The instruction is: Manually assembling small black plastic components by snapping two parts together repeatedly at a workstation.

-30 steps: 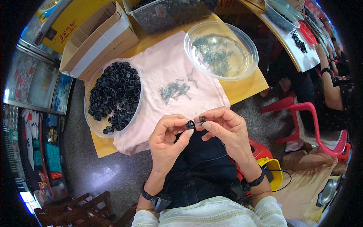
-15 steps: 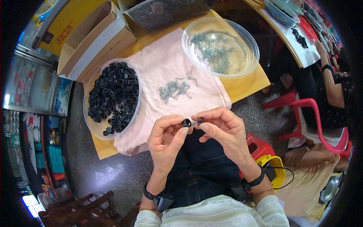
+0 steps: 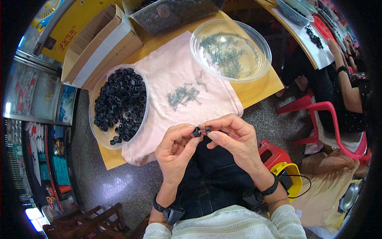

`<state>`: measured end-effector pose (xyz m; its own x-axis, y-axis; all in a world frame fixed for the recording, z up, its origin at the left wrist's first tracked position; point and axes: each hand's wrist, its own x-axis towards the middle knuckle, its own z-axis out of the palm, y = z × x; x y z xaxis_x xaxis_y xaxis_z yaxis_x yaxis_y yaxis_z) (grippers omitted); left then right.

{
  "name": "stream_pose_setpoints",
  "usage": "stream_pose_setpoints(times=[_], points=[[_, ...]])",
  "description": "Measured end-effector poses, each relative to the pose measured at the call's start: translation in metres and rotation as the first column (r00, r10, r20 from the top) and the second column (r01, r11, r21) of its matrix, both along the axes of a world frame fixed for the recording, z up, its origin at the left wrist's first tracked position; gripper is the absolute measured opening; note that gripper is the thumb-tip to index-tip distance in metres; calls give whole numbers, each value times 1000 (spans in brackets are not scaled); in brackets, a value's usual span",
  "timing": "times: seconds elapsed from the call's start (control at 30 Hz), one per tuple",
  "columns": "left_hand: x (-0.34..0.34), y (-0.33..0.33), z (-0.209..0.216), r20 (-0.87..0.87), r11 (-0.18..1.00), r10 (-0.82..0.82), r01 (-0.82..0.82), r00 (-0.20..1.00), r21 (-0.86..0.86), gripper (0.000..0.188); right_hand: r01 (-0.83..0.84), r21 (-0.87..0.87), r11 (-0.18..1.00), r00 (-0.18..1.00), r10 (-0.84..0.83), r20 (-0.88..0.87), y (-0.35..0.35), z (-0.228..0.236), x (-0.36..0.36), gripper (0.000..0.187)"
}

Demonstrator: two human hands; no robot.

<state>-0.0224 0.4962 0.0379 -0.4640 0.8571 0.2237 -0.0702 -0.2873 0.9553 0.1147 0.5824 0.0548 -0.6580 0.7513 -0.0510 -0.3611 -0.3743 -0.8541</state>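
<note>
A small black plastic cap (image 3: 196, 132) is pinched between the thumb and fingers of my left hand (image 3: 174, 152). Facing it, my right hand (image 3: 235, 144) is closed on a small black disc-shaped part (image 3: 207, 130). A short metal pin or screw runs between the two pieces, its end at the cap's opening; how far it goes in is hidden. Beyond my hands, a loose pile of small metal screws (image 3: 184, 96) lies on a pale pink cloth (image 3: 159, 71). At its left stands a round clear tub (image 3: 104, 142) full of black caps.
A clear round tub (image 3: 266, 59) of metal screws sits at the table's (image 3: 260, 89) far right. Behind are an open cardboard box (image 3: 93, 49) and a plastic bin (image 3: 171, 20). A red chair (image 3: 334, 115), a seated person and a yellow container (image 3: 293, 181) are on the right.
The black cap has turned from showing its open end toward the part in my right hand. The two pieces are now closer, with the pin at the opening.
</note>
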Motion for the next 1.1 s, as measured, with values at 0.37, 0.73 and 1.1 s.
stream_pose_setpoints(times=[0.37,0.73,1.1], points=[[1,1,7,26,1000,29,-29,999,-6,23,-50,-120,992,999,48,-26,3,-3,0,19],[4,1,13,112,998,14,-8,994,-61,20,-114,-278,954,992,97,-75,10,-13,2,22],[3,-2,10,134,999,2,4,991,-47,21,-147,-362,921,987,110,-121,9,-14,2,23]])
